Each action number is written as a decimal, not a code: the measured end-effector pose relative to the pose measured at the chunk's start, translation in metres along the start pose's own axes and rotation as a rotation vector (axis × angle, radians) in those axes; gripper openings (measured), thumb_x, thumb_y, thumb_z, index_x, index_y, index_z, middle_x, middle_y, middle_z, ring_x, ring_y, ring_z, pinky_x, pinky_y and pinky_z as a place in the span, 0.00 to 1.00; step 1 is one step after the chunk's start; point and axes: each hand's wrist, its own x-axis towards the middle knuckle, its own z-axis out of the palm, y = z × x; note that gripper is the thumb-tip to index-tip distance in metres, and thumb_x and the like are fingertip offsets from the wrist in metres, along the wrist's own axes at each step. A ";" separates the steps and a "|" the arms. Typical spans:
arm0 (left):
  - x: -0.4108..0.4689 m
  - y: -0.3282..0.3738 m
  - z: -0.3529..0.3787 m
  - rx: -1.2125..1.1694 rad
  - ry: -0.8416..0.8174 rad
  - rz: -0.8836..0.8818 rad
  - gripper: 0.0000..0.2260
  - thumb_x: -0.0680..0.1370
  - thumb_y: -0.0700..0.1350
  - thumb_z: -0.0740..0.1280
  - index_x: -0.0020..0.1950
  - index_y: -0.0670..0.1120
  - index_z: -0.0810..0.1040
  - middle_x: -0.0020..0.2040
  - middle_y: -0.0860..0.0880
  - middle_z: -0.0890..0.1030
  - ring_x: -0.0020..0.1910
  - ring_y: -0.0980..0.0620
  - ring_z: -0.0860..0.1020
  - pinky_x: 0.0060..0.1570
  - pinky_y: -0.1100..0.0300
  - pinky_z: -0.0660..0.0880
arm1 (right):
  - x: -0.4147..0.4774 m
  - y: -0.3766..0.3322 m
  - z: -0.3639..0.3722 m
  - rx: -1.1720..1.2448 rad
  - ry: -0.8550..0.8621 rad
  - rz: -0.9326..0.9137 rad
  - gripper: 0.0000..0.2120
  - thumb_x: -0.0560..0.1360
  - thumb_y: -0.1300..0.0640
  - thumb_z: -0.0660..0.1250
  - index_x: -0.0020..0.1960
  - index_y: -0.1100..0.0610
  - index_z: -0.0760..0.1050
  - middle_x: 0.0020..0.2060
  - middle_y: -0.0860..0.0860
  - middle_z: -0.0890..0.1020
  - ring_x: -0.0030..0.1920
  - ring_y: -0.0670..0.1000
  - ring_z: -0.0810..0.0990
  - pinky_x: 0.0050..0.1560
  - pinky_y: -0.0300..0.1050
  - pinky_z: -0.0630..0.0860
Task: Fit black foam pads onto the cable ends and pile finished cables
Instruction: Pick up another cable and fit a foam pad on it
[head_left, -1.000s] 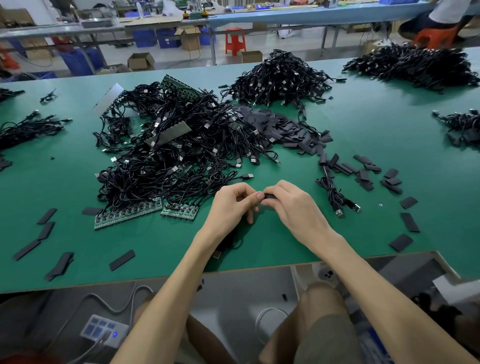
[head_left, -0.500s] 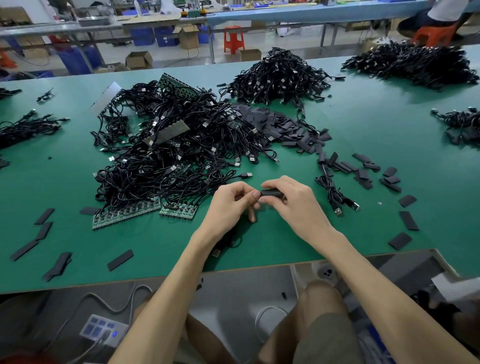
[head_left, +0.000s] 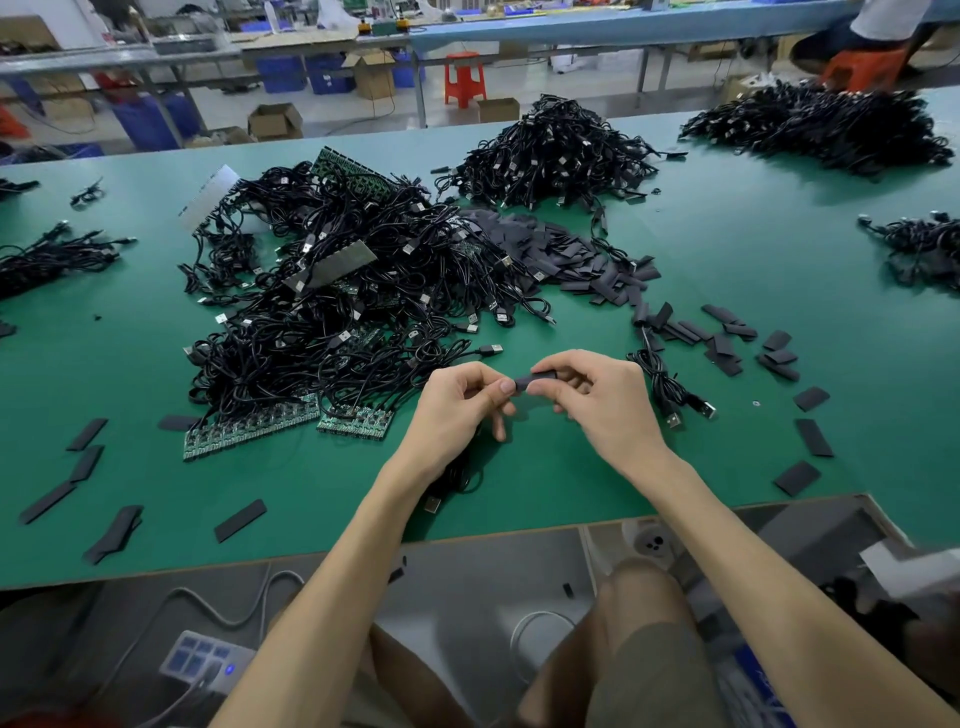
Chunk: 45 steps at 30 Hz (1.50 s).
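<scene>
A black foam pad (head_left: 530, 380) sits between my two hands above the green table (head_left: 727, 249). My right hand (head_left: 597, 400) pinches the pad with thumb and fingers. My left hand (head_left: 457, 410) has its fingers curled round a black cable (head_left: 457, 475), whose coil hangs under the wrist with a USB plug (head_left: 432, 503) showing; its thumb tip meets the pad's left end. The cable end inside the pad is hidden. A large tangle of black cables (head_left: 332, 312) with green circuit boards lies just beyond my left hand.
Loose foam pads (head_left: 571, 254) are heaped behind my hands and scattered right (head_left: 813, 436) and left (head_left: 88, 434). One coiled cable (head_left: 665, 384) lies right of my right hand. Further cable piles (head_left: 556, 150) (head_left: 821, 124) sit at the back. The table's front edge (head_left: 467, 543) is near.
Both hands have lifted slightly off the table and drawn a little apart, and more of the foam pad now shows between them.
</scene>
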 end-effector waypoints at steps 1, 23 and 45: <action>0.000 0.001 0.000 -0.003 -0.001 -0.001 0.07 0.82 0.38 0.67 0.46 0.36 0.80 0.37 0.41 0.83 0.24 0.50 0.77 0.30 0.65 0.72 | 0.000 0.000 0.000 0.004 -0.001 0.001 0.07 0.73 0.59 0.78 0.47 0.49 0.84 0.34 0.35 0.82 0.30 0.43 0.80 0.34 0.29 0.73; 0.001 -0.002 0.000 0.007 0.035 -0.004 0.06 0.81 0.38 0.69 0.46 0.37 0.80 0.36 0.44 0.84 0.25 0.49 0.78 0.29 0.65 0.71 | 0.004 0.005 -0.004 0.242 -0.036 0.152 0.03 0.78 0.63 0.72 0.48 0.56 0.84 0.35 0.53 0.86 0.30 0.47 0.81 0.32 0.39 0.76; -0.003 0.007 0.003 0.119 0.030 0.034 0.09 0.83 0.47 0.66 0.48 0.43 0.83 0.37 0.41 0.80 0.33 0.52 0.78 0.37 0.60 0.73 | 0.007 0.013 -0.008 0.353 0.161 0.248 0.06 0.80 0.59 0.70 0.46 0.57 0.83 0.34 0.52 0.85 0.32 0.45 0.79 0.31 0.38 0.75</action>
